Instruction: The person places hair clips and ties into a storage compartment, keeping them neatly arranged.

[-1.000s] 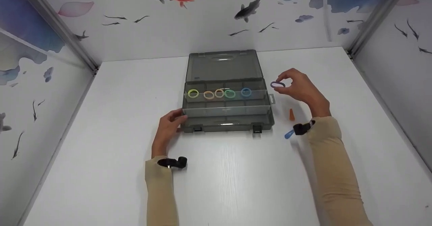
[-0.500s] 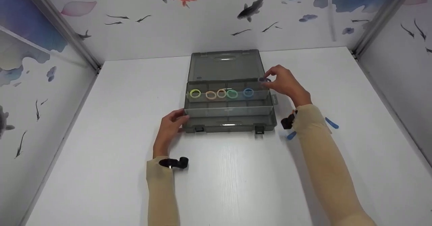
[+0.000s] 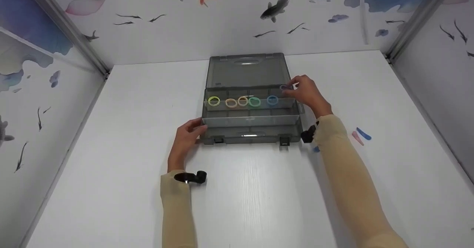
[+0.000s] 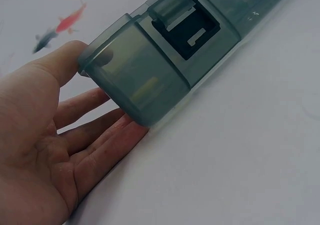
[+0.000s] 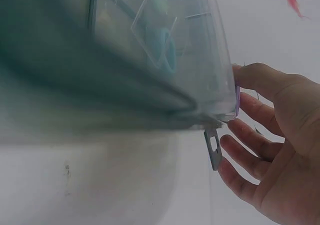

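Note:
A grey see-through compartment box point(image 3: 251, 140) lies with its lid point(image 3: 248, 72) laid back. My left hand point(image 3: 189, 135) holds its front left corner. In the left wrist view, that thumb lies over the rim and the fingers touch the side wall. Over the back right compartment, my right hand point(image 3: 307, 92) pinches a small purple hair tie point(image 3: 284, 87), which shows as a thin purple edge point(image 5: 237, 101) in the right wrist view. Yellow point(image 3: 214, 101), peach point(image 3: 231, 103), green point(image 3: 254, 102) and blue point(image 3: 272, 100) hair ties sit along the back row.
On the white table, right of the right sleeve, lie a blue hair clip point(image 3: 364, 134) and a pink one point(image 3: 358, 138). Another blue piece point(image 3: 316, 149) is partly hidden by that arm. Printed wall panels point(image 3: 237, 25) enclose the back and sides.
My right hand has carried the purple hair tie left, from beside the box to over its back right compartment. The left hand keeps its place at the corner.

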Motion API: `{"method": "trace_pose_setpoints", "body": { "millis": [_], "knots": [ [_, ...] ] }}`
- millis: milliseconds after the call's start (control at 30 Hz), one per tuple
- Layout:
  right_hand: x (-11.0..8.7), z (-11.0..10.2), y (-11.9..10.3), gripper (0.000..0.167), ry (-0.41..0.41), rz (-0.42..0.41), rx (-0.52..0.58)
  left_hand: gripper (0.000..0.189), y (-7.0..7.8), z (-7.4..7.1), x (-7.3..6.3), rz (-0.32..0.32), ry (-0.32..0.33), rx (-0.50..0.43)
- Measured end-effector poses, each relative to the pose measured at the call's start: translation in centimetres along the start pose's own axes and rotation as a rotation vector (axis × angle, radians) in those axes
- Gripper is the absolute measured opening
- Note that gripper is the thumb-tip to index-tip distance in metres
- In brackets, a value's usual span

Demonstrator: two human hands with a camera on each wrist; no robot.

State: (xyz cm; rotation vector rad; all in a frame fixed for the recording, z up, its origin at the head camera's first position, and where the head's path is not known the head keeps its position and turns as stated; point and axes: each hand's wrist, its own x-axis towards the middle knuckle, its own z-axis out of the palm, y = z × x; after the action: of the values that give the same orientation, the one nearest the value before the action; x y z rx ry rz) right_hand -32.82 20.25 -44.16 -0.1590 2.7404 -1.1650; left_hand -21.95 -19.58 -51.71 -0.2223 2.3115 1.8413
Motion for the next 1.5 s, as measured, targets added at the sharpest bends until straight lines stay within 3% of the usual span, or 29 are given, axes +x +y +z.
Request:
{"method": "trace_pose_setpoints", "body": {
  "millis": [500, 1133, 1500],
  "knots": [
    [-0.6, -1.0, -0.1, 0.058, -0.053, 0.048, -0.028, 0.049, 0.5, 0.3, 0.1, -0.018, -0.005, -0.003],
    [-7.6, -3.8, 3.2, 0.055, 0.044, -0.038, -0.036, 0.052, 0.2, 0.0, -0.1, -0.018, -0.005, -0.013],
    [-9.9, -4.6, 6.8, 0.062, -0.053, -0.037, -0.083, 0.051, 0.3, -0.1, -0.2, -0.028, -0.003, -0.029]
  ]
}}
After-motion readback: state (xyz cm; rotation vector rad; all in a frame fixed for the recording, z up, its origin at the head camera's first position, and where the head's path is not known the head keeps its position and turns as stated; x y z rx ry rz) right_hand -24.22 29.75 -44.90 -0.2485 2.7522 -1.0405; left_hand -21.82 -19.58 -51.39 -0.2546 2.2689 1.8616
